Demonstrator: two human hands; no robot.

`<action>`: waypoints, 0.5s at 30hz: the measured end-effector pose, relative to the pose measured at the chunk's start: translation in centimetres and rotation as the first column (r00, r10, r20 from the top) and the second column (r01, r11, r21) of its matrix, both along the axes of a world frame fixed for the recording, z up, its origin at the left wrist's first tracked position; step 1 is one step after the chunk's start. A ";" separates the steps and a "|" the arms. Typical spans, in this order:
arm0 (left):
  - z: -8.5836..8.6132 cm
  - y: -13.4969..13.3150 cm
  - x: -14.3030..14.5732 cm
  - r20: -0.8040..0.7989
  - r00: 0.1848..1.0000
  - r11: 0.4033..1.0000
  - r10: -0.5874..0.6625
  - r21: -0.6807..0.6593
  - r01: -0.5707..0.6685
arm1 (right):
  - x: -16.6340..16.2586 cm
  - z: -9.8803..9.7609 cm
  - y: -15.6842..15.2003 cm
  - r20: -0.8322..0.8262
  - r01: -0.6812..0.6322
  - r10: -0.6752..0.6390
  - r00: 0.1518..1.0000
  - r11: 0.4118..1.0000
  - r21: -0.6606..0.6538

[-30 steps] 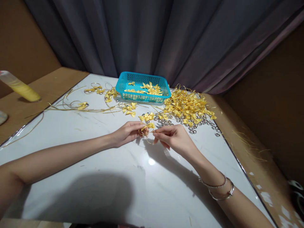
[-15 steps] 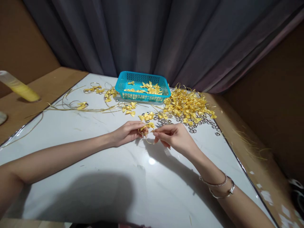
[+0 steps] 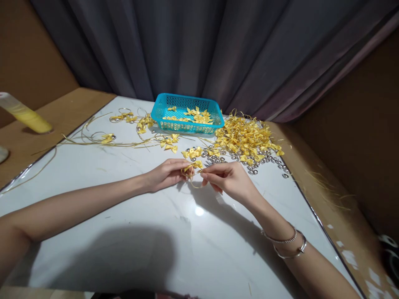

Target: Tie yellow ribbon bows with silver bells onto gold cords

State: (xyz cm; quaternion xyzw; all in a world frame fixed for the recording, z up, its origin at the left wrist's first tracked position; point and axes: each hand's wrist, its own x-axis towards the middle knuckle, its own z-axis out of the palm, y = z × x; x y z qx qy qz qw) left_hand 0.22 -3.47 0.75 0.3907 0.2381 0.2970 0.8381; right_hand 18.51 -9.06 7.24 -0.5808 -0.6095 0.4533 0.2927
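In the head view my left hand [image 3: 170, 173] is closed on a yellow ribbon bow [image 3: 195, 165], which sits at its fingertips above the white table. My right hand [image 3: 225, 176] pinches a thin gold cord [image 3: 196, 186] that loops below the bow. Just behind the right fingertips the dark tip of a pointed tool [image 3: 207, 165] shows; the rest of it is hidden. A small group of yellow bows [image 3: 192, 153] lies behind the held one, beside scattered silver beads [image 3: 215, 158].
A turquoise basket [image 3: 187, 128] with several yellow bows stands at the back. To its right is a heap of corded bows [image 3: 246, 135]. Long gold cords [image 3: 124, 144] stretch across the left. A yellow-and-clear cylinder [image 3: 26, 116] stands on the brown surface at far left.
The cord loop under the bow has shifted slightly and hangs a little differently. Both hands stay almost in place, still holding the bow and cord.
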 end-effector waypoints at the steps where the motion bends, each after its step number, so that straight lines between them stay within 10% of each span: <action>1: 0.0 0.0 0.0 0.002 1.000 1.000 0.001 -0.003 -0.001 | 0.0 0.0 0.0 0.007 -0.005 0.004 1.000 1.000 0.008; 15: 0.1 0.0 0.1 0.008 1.000 0.999 0.018 -0.035 -0.018 | 0.1 -0.1 0.1 0.038 -0.010 0.009 0.999 0.999 0.047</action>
